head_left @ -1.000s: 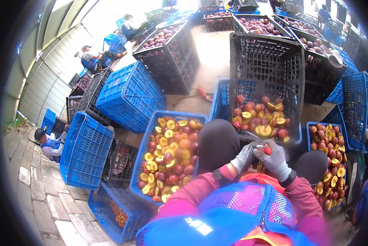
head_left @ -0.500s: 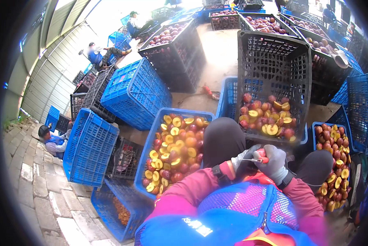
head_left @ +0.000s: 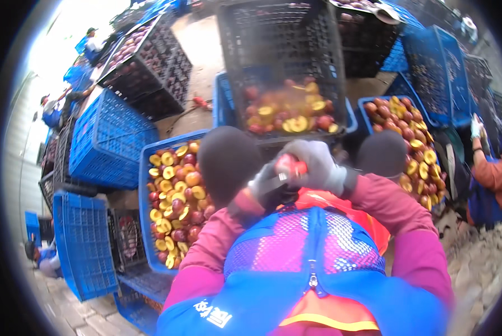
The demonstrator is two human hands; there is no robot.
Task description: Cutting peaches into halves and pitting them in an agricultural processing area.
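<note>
Both my hands wear grey gloves and meet in front of my chest, between my black-clad knees. My right hand (head_left: 321,167) is closed around a red fruit (head_left: 289,164). My left hand (head_left: 264,186) grips a small knife (head_left: 279,180) whose blade lies against the fruit. Straight ahead, a black crate (head_left: 329,67) holds halved yellow-fleshed fruit and red pieces. A blue crate (head_left: 145,185) of halved and whole fruit stands to my left. Another blue crate (head_left: 368,120) of whole red fruit stands to my right.
Empty blue crates (head_left: 102,140) lean and stack at the left, and black crates of dark fruit (head_left: 144,61) stand behind them. Another person in an orange sleeve (head_left: 494,173) works at the right. More people sit at the far left (head_left: 52,109) and lower left (head_left: 41,257).
My hands stay together on the fruit. The view has tipped down and shifted, so the crates and my knees sit larger and nearer in the picture.
</note>
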